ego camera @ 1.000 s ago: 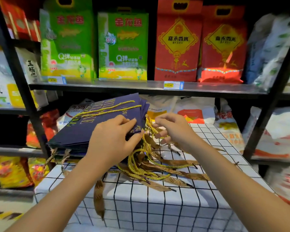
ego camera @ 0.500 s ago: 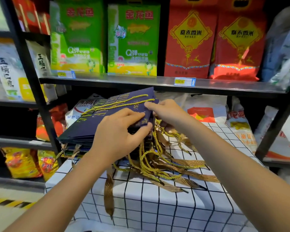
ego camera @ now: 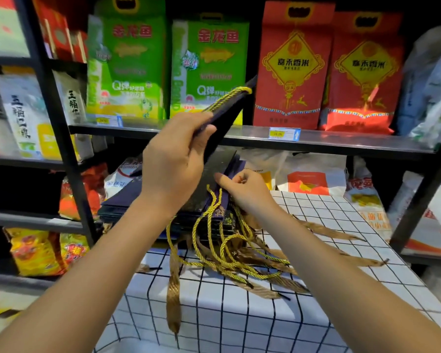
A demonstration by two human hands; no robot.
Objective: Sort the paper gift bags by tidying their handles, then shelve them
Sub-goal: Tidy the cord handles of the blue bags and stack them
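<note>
Gift bag lifted clear of a tangle of handles

Gold cords (ego camera: pixel 229 253) trail over the checked tabletop (ego camera: pixel 316 225); they could snag and drag the stack (ego camera: pixel 214 200), judging by the tangle. The right hand (ego camera: pixel 247 189) pinches one bag's edge. The left hand (ego camera: pixel 173 161) grips a navy bag (ego camera: pixel 227 115), raised, long axis tilting far-right toward the shelf (ego camera: pixel 341 143).
</note>
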